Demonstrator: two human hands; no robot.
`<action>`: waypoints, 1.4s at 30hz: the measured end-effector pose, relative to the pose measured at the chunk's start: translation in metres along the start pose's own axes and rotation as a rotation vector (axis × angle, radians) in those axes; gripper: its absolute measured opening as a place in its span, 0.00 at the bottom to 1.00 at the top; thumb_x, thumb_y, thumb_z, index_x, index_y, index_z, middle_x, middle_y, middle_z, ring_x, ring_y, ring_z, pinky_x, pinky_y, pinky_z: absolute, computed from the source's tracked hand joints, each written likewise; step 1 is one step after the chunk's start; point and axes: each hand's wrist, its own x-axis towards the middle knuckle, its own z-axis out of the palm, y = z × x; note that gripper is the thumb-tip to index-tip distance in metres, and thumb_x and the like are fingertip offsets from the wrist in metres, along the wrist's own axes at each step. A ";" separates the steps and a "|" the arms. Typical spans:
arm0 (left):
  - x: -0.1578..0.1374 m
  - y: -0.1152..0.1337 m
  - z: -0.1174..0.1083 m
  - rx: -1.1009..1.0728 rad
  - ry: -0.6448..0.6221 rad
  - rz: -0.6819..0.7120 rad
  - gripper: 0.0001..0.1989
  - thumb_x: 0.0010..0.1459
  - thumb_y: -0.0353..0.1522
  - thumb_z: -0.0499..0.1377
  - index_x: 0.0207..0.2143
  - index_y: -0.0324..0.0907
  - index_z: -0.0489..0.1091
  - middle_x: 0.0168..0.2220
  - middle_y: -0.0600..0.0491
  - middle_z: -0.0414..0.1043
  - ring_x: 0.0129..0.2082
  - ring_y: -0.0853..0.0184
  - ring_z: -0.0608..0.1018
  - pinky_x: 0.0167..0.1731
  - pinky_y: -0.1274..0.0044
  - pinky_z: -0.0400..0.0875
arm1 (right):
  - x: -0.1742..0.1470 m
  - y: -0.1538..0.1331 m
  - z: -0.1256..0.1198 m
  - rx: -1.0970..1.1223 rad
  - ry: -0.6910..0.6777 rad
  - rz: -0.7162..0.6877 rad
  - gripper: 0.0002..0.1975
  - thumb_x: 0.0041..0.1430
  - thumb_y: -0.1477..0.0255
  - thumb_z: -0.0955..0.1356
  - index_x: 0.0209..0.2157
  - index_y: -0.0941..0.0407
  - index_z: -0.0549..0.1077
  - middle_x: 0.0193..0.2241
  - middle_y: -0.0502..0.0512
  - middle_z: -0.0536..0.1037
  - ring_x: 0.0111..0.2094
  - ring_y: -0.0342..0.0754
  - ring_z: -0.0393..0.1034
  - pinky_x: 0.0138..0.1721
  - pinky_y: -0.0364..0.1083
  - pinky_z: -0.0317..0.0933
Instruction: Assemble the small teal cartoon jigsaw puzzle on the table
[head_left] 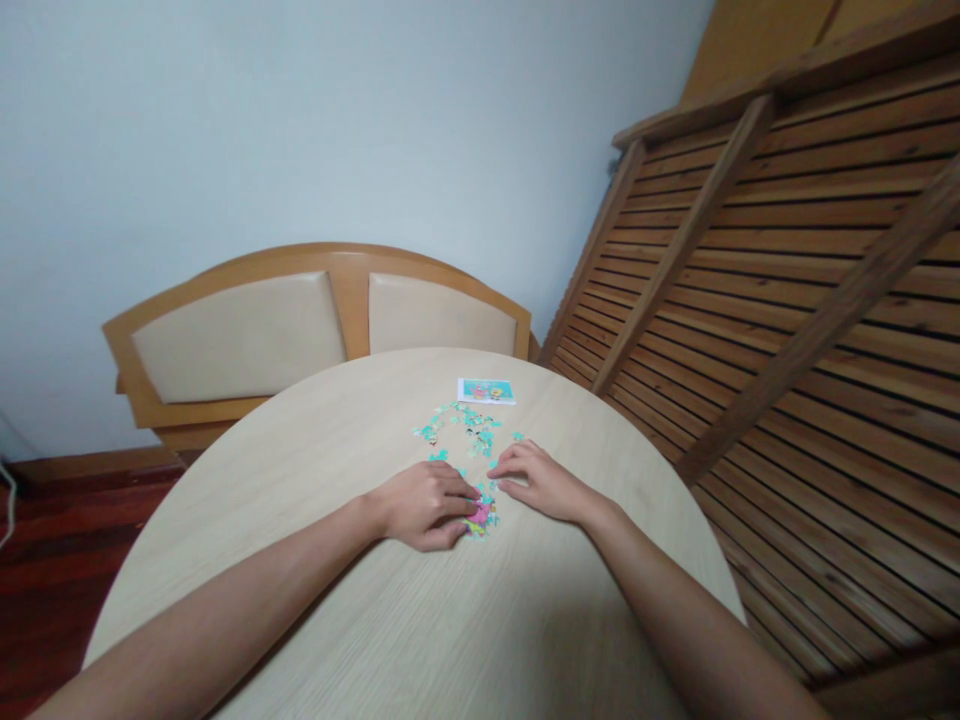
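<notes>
A partly joined jigsaw puzzle (pixel 480 515) with pink, yellow-green and turquoise areas lies on the round table. My left hand (pixel 431 505) rests palm down over its left side, fingers stretched out and covering part of it. Just beyond its upper right edge is my right hand (pixel 541 482), thumb and index finger bent together around a small pale turquoise puzzle piece (pixel 493 485). The print on that piece is too small to make out. Loose turquoise puzzle pieces (pixel 480 437) lie scattered in a rough ring past both hands.
A small picture card (pixel 487 391) with pink and yellow figures on turquoise lies beyond the pieces. Behind the round wooden table (pixel 337 620) stands a padded headboard (pixel 247 335). A slatted wooden frame (pixel 750 300) leans along the right side.
</notes>
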 end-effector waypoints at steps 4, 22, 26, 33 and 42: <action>0.001 0.000 0.000 -0.002 0.001 -0.002 0.15 0.62 0.35 0.55 0.48 0.41 0.74 0.48 0.45 0.77 0.44 0.59 0.79 0.46 0.67 0.72 | 0.001 -0.002 0.001 -0.010 0.037 0.047 0.08 0.59 0.65 0.72 0.40 0.52 0.80 0.39 0.56 0.76 0.45 0.52 0.67 0.53 0.52 0.59; 0.002 0.001 -0.002 -0.004 -0.034 -0.013 0.17 0.63 0.36 0.53 0.52 0.42 0.72 0.51 0.45 0.75 0.45 0.58 0.78 0.48 0.66 0.71 | 0.001 -0.005 0.007 -0.009 -0.004 0.113 0.08 0.53 0.75 0.72 0.36 0.54 0.75 0.40 0.54 0.76 0.49 0.53 0.65 0.55 0.55 0.56; 0.002 0.001 -0.002 -0.004 -0.033 -0.013 0.17 0.63 0.36 0.53 0.52 0.42 0.72 0.51 0.45 0.75 0.44 0.58 0.78 0.47 0.66 0.71 | 0.001 -0.010 0.005 0.014 -0.006 0.144 0.08 0.52 0.75 0.72 0.36 0.54 0.75 0.38 0.53 0.77 0.47 0.53 0.67 0.53 0.55 0.56; 0.003 0.001 -0.002 -0.001 -0.033 -0.008 0.17 0.63 0.36 0.53 0.52 0.42 0.72 0.50 0.45 0.75 0.45 0.58 0.78 0.47 0.66 0.71 | 0.004 -0.006 0.009 0.164 0.021 0.105 0.04 0.59 0.74 0.69 0.36 0.55 0.76 0.34 0.52 0.80 0.38 0.48 0.73 0.46 0.48 0.63; 0.002 0.001 -0.002 0.004 -0.042 -0.009 0.17 0.63 0.36 0.53 0.52 0.42 0.72 0.52 0.45 0.75 0.45 0.58 0.78 0.48 0.66 0.71 | 0.005 -0.007 0.012 0.355 0.015 0.139 0.07 0.60 0.72 0.68 0.37 0.56 0.78 0.36 0.54 0.82 0.38 0.48 0.75 0.43 0.45 0.67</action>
